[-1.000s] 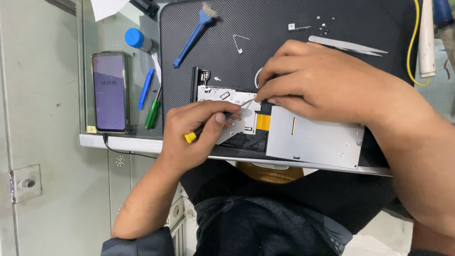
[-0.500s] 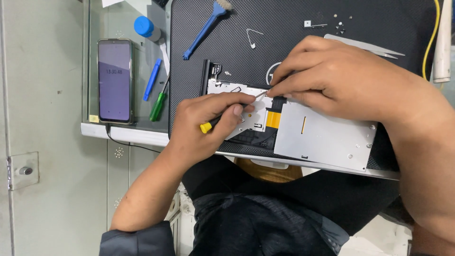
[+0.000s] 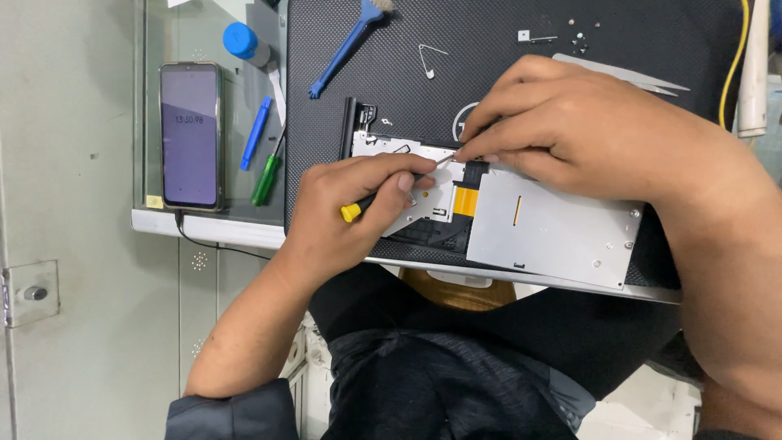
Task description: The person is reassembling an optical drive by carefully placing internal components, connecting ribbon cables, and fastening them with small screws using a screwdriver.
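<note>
A silver optical drive point(image 3: 554, 228) with an orange ribbon strip point(image 3: 464, 200) lies on a black textured laptop shell point(image 3: 489, 73). My left hand point(image 3: 342, 212) grips a small screwdriver with a yellow end cap point(image 3: 352, 213). Its thin shaft points up and right to the drive's top edge. My right hand point(image 3: 603, 138) reaches in from the right. Its fingertips are pinched together on the drive just where the screwdriver tip ends. What sits between those fingertips is hidden.
On the glass shelf at left lie a lit phone point(image 3: 190, 134), a blue pen point(image 3: 257, 134), a green screwdriver point(image 3: 266, 178) and a blue-capped bottle point(image 3: 242, 41). On the shell are a blue brush point(image 3: 346, 45), a safety pin point(image 3: 432, 57), tweezers point(image 3: 627, 73) and small screws point(image 3: 578, 37). A yellow cable point(image 3: 727, 65) runs at right.
The view has shifted slightly. Both hands stay on the drive, with the screwdriver tip still meeting my right fingertips.
</note>
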